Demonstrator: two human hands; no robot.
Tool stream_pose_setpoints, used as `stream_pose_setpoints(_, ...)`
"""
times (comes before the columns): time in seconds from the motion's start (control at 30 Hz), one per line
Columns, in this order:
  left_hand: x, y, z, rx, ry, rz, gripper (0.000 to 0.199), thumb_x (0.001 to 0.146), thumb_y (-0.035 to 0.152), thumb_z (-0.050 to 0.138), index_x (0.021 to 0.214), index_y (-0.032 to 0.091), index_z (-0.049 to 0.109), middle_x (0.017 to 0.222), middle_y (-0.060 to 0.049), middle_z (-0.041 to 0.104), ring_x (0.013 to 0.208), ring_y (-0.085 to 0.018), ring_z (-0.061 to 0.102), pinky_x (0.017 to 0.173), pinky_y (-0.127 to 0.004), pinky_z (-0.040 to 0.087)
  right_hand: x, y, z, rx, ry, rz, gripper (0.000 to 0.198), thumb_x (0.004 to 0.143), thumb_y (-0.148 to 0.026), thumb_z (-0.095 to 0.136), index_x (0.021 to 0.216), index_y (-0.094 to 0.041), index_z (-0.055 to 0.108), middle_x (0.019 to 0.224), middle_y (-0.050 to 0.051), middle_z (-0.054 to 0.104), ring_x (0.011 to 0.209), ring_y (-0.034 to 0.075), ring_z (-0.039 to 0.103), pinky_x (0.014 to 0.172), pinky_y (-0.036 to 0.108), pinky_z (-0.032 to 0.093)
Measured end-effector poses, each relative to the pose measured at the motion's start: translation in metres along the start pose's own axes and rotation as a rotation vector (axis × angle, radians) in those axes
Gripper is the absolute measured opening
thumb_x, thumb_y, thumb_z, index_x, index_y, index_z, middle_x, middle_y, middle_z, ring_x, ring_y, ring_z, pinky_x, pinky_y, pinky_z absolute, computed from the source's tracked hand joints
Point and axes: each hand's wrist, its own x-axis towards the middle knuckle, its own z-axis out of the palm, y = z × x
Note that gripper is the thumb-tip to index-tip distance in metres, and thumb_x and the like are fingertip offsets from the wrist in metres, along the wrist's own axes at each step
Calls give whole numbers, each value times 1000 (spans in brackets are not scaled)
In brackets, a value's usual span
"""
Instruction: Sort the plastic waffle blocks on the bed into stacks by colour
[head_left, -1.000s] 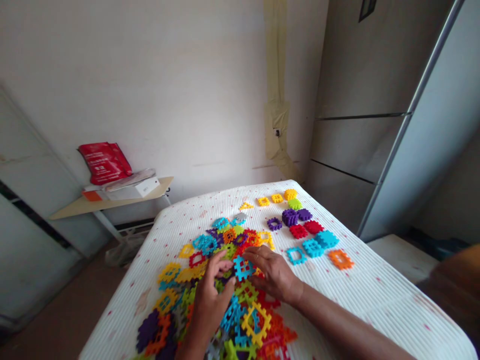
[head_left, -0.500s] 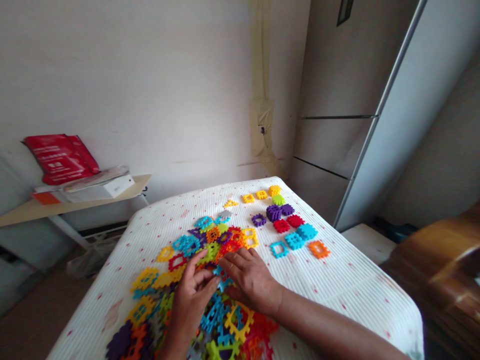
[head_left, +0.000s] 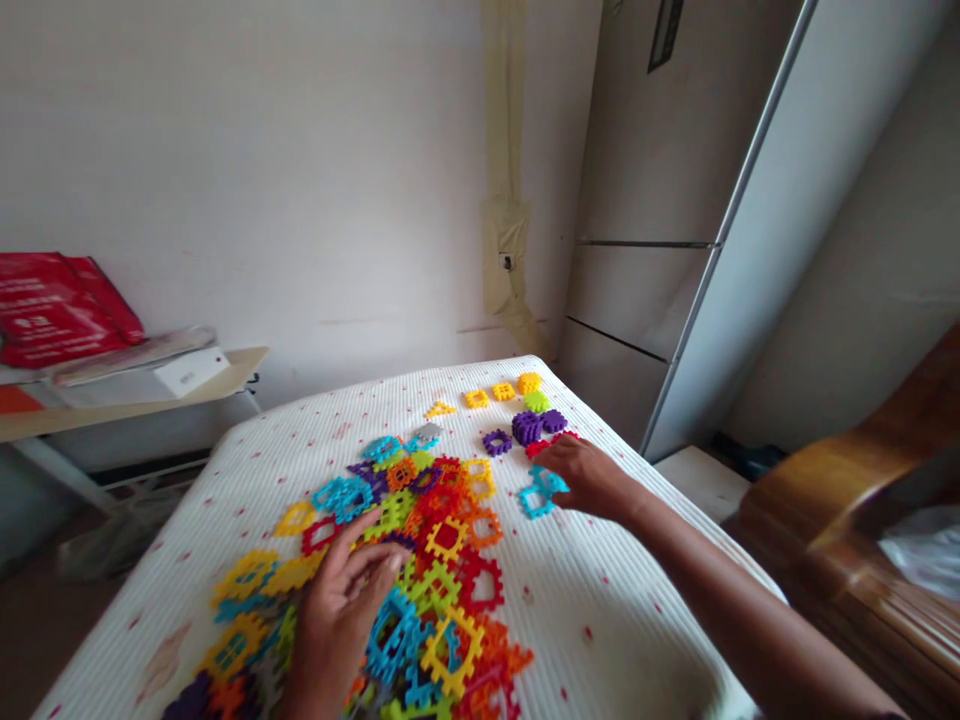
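Observation:
My left hand [head_left: 337, 600] is over the left part of a mixed pile of plastic interlocking building pieces [head_left: 435, 590], its thumb and fingers apart with nothing between them. Out to the right, my right hand [head_left: 589, 478] bends its fingers down on a blue interlocking piece [head_left: 551, 479], hiding most of it and the blue ones beneath. A blue square frame piece [head_left: 535, 502] lies just left of those fingertips. Red pieces [head_left: 541, 446] show partly behind the hand. Beyond them sit purple pieces [head_left: 527, 428] and a purple frame piece [head_left: 496, 442].
Toward the far edge of the white dotted tablecloth [head_left: 585, 620] are a green piece [head_left: 536, 401], yellow pieces [head_left: 502, 392] and a yellow triangle [head_left: 440, 409]. A refrigerator [head_left: 637, 290] stands behind. To the left, a side table [head_left: 240, 370] holds red packages [head_left: 67, 310]; a wooden chair [head_left: 847, 490] is at right.
My right hand has moved from the pile to the blue pieces on the right, and the blue piece between my hands has left its spot. The view has turned slightly right.

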Motion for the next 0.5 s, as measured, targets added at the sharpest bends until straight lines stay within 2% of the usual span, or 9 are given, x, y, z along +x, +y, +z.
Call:
stream_pose_setpoints(0.1,0,-1,1,12,23,16,64,67,47,68,123,21,49,83,-3,71,80,-20,67,77,-30,53,-6,23,-4,-40,-131,77,25,70,-19,64,95,-20,64,96,5,65,97,21,54,85,32,39)
stream_pose_setpoints(0.2,1,-3,1,19,16,8,65,66,48,69,121,20,49,83,-3,71,81,-20,67,76,-30,53,-7,31,-2,-76,-223,144,26,66,-19,67,92,-22,64,97,4,65,99,22,55,83,31,40)
stream_pose_setpoints(0.5,5,-11,-2,31,-15,14,66,69,45,68,125,19,47,86,-4,72,83,-21,68,74,-29,53,-1,37,8,-123,-291,173,38,64,-20,68,101,-26,65,100,3,66,99,23,56,76,30,42)
